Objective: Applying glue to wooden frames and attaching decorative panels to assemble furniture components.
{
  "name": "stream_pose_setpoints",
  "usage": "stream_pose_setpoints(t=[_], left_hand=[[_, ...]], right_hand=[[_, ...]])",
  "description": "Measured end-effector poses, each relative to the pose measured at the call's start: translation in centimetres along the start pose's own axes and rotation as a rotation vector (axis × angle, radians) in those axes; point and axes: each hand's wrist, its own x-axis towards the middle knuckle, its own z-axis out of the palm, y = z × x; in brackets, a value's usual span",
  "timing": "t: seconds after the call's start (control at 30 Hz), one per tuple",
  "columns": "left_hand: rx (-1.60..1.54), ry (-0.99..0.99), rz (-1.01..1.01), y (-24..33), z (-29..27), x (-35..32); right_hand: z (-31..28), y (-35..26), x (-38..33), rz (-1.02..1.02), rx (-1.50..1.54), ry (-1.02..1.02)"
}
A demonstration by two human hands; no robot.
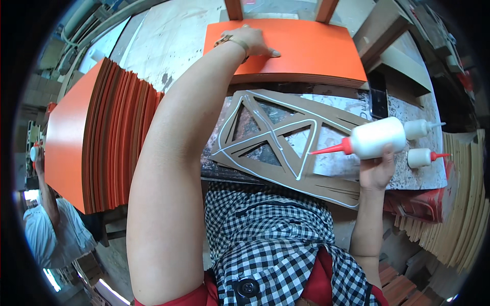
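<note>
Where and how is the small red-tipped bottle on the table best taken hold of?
Probably around the rounded white body of the small bottle, coming from the near side: that body is broad, while the red nozzle is narrow and points to picture right. The white-tipped bottle sits close on the far side.

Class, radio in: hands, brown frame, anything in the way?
Left hand on orange panel. Right hand holding white bottle. Brown frame lined with white beads. Red nozzle overlaps it.
</note>
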Motion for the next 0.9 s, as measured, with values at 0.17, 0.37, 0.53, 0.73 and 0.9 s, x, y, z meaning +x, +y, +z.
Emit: stream_pose_setpoints(t=[0.17,0.37,0.53,0.73,0.9], left_hand=[[0.365,0.434,0.048,1.7,0.5,-1.4],[-0.239,0.274,0.876,10.6,4.4,-12.0],[-0.234,0.05,1.021,15.6,8.3,-24.3],[0.035,0.24,1.005,17.3,10.2,-25.3],[0.1,0.267,1.019,17.9,10.2,-26.0]], right_hand=[[-5.2,-4.4,-0.2,0.138,0.416,0.363],[-15.6,-4.5,1.5,0.112,0.745,0.334],[-17.5,-4.5,2.3,0.099,0.84,0.334],[-17.4,-4.9,1.8,0.175,0.841,0.393],[-17.6,-5.3,-0.4,0.231,0.818,0.423]])
